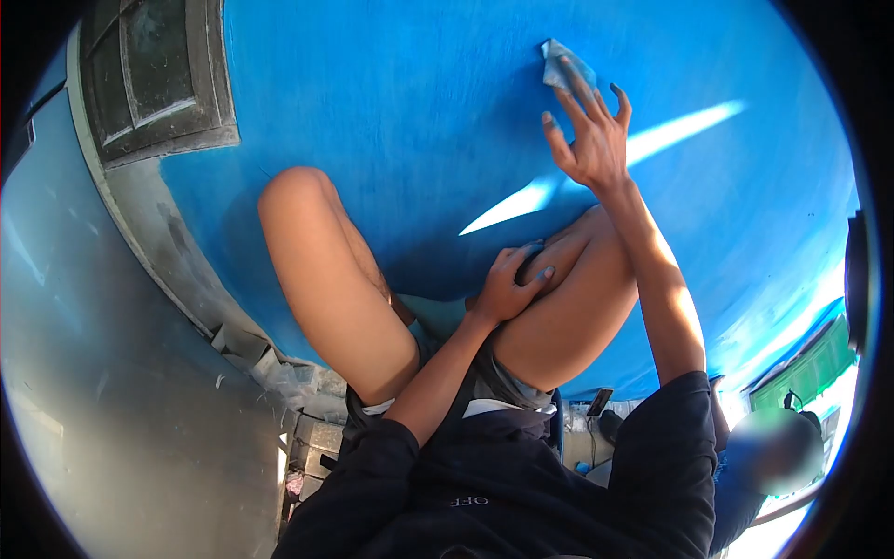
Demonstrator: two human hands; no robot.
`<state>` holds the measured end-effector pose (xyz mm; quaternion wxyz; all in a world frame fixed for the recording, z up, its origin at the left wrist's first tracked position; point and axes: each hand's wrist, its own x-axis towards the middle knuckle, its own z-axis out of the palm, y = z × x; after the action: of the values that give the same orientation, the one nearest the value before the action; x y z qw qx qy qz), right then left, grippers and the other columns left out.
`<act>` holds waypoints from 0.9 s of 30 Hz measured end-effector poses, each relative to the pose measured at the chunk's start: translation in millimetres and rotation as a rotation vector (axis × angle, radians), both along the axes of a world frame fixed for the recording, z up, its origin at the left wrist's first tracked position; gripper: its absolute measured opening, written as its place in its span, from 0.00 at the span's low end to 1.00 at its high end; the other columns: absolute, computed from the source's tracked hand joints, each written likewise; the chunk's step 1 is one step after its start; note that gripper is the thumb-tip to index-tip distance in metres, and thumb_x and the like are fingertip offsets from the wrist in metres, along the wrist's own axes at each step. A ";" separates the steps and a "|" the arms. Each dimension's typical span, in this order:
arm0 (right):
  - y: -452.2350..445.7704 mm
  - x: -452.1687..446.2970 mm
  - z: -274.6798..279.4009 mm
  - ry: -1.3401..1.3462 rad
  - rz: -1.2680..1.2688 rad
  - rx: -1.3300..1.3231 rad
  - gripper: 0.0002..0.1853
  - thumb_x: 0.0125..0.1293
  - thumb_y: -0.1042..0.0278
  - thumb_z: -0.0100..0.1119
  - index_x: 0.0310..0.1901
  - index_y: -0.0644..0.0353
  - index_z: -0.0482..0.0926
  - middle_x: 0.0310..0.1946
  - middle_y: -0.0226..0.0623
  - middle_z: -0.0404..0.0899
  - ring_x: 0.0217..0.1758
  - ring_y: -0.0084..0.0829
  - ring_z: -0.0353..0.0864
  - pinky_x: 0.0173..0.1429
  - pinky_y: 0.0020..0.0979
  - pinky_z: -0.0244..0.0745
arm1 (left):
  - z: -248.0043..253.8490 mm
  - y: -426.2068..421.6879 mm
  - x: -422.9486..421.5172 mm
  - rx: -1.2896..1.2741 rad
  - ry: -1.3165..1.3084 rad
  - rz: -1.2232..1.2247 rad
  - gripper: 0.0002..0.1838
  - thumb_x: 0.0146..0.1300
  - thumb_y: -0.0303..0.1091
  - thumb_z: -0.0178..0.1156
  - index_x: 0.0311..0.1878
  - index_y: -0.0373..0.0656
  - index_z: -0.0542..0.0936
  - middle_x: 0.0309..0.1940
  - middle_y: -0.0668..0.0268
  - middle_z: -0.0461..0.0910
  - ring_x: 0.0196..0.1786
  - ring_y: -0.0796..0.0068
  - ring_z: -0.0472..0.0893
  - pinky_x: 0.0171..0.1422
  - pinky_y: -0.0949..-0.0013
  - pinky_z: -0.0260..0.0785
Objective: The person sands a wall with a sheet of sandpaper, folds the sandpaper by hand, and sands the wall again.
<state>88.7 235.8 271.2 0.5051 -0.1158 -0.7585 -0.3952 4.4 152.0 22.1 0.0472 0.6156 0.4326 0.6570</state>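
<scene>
My right hand (596, 140) is stretched up against a blue-painted wall (391, 84). Under its index and middle fingertips lies a small pale-blue folded piece (562, 67), held flat on the paint; whether it is cloth or abrasive paper I cannot make out. Thumb and little finger stand apart from it, the fingertips stained bluish. My left hand (510, 287) rests on my bent right leg (577, 307), thumb and fingers apart, with nothing visible in it. Some of its fingers are hidden, and its fingertips also look blue.
A grey window frame (172, 70) adjoins the blue paint at upper left. A large grey panel (112, 373) stands along my left. Rubble (279, 373) lies at the wall's base. Behind my right shoulder is another person (745, 484); a dark phone-like object (600, 402) is nearby.
</scene>
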 end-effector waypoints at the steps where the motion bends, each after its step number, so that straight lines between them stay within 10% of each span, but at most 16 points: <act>1: -3.7 0.0 -0.6 -0.021 -0.016 -0.005 0.23 0.67 0.51 0.57 0.58 0.55 0.84 0.75 0.37 0.70 0.65 0.39 0.81 0.78 0.58 0.48 | -0.6 0.7 0.1 0.013 0.014 0.007 0.30 0.66 0.47 0.69 0.64 0.35 0.79 0.59 0.47 0.81 0.63 0.50 0.79 0.69 0.55 0.72; 27: -6.9 -2.2 0.2 0.013 0.044 -0.044 0.21 0.66 0.55 0.59 0.56 0.56 0.84 0.76 0.39 0.69 0.64 0.39 0.81 0.77 0.56 0.53 | 0.4 -1.8 -0.1 -0.002 0.026 0.001 0.29 0.68 0.46 0.68 0.66 0.37 0.79 0.60 0.48 0.81 0.63 0.51 0.79 0.70 0.55 0.71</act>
<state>86.6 228.9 271.4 0.5160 -0.1128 -0.7661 -0.3663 4.3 150.2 22.4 0.0421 0.6237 0.4343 0.6486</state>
